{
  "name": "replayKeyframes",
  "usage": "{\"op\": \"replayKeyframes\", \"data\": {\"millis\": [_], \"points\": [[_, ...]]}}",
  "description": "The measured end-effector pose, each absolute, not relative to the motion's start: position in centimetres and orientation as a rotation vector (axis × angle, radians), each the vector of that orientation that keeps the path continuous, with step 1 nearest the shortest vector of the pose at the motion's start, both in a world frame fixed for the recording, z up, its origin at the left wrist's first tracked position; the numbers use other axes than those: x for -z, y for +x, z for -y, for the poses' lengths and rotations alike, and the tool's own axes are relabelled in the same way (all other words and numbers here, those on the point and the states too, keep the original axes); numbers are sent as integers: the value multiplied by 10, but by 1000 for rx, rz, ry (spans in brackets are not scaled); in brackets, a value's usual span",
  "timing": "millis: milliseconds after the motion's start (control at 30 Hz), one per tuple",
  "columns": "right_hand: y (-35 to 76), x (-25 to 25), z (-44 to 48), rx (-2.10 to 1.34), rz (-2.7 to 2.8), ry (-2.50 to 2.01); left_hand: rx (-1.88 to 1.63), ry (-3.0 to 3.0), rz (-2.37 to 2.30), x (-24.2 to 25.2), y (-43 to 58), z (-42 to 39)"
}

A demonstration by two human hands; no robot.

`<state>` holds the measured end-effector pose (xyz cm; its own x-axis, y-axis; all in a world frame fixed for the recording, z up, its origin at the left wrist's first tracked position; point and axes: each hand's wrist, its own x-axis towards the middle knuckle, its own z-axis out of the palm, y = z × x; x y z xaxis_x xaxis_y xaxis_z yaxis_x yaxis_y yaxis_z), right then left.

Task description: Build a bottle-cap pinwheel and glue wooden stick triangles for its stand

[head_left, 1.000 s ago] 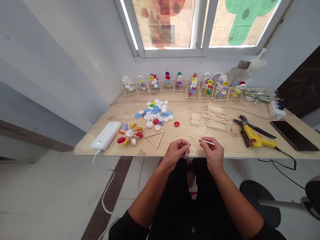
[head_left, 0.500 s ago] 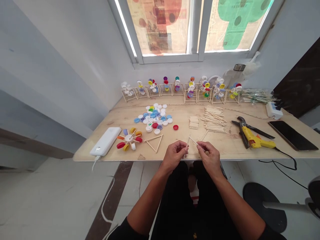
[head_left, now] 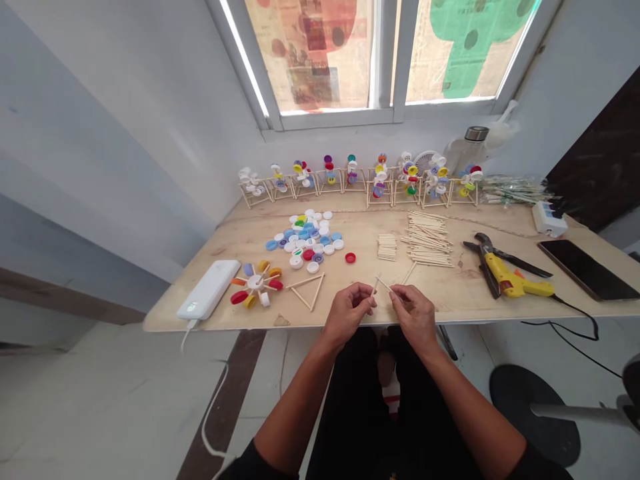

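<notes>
Near the table's front edge my left hand (head_left: pixel 349 309) pinches a short wooden stick (head_left: pixel 375 287) that points upward. My right hand (head_left: pixel 414 312) grips another stick (head_left: pixel 384 283), slanting up to the left, its far end at the tip of the first. Whether the two ends are joined I cannot tell. A further stick (head_left: pixel 409 273) angles out behind my right fingers. To the left a triangle of sticks (head_left: pixel 313 292) lies flat, beside a wheel of sticks and coloured caps (head_left: pixel 255 283).
Bottle caps (head_left: pixel 310 233), a single red cap (head_left: pixel 350 258) and stick piles (head_left: pixel 427 239) lie farther back. Finished cap wheels on stands (head_left: pixel 330 175) line the wall. A yellow glue gun (head_left: pixel 510 280), pliers (head_left: pixel 485 257) and a phone (head_left: pixel 590 269) are right; a power bank (head_left: pixel 209 290) is left.
The view has shifted slightly. The stick in my right hand has moved a little nearer the tip of the left one; both hands keep their grip.
</notes>
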<state>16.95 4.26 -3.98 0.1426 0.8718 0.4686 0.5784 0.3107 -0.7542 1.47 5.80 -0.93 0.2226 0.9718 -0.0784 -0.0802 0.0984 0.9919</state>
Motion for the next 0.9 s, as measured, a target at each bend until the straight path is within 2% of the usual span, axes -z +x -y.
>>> {"op": "replayKeyframes", "data": {"millis": [233,900], "points": [[169,46,-46,-148,1662,-1419,-998,1255,-1100,18,13,-64],[172,51,-52,-109,1789,-1486,-930,1399,-1157,25,9,-76]]}}
